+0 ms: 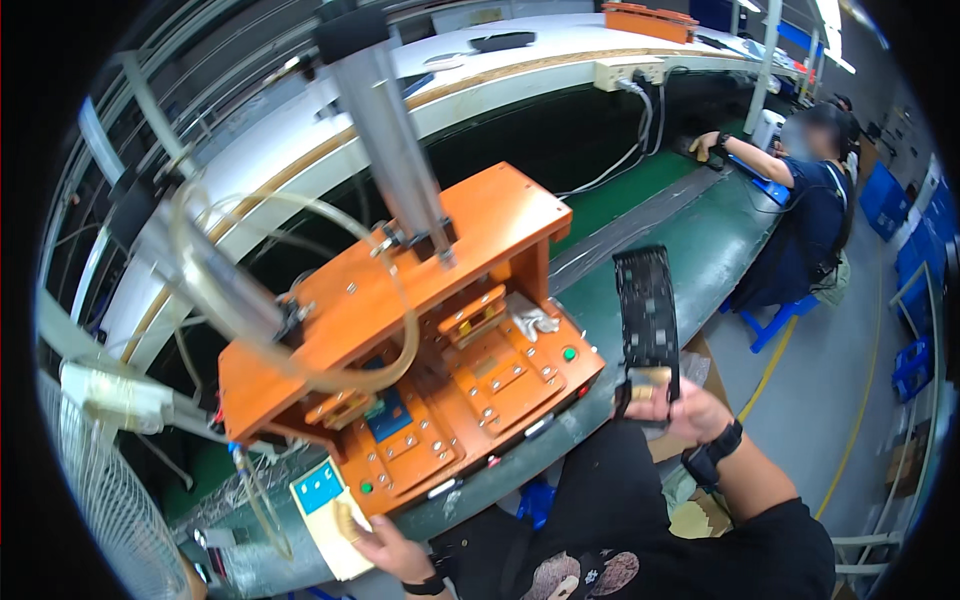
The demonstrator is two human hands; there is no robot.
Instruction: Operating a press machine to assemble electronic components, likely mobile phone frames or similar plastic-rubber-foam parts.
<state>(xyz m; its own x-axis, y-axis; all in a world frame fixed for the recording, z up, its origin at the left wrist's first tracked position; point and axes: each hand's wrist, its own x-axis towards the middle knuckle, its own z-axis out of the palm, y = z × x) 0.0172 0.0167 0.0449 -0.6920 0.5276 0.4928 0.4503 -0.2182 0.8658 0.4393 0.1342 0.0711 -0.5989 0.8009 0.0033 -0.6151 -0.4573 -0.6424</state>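
Note:
My right hand (pixel 690 408) grips the lower end of a black rectangular frame-like part (pixel 648 315), held upright at the right of an orange press fixture (pixel 520 385). Small light patches and openings mark the part's face. My left hand (pixel 392 548), with yellowish covers on its fingertips, reaches over a pale yellow sheet (pixel 335 535) at the press's near left corner. Its fingers are stretched out and apart, and nothing shows in them. A blue sheet with white marks (pixel 318 488) lies on top of the yellow one. Inside the press is a blue plate (pixel 388 415).
Two metal cylinders (pixel 385 130) with a looping clear hose (pixel 410 330) rise from the press. A white cloth (pixel 535 320) rests on its base. A wire fan guard (pixel 95 480) stands at left. Farther along the green bench (pixel 720 235), another person (pixel 810 190) sits working.

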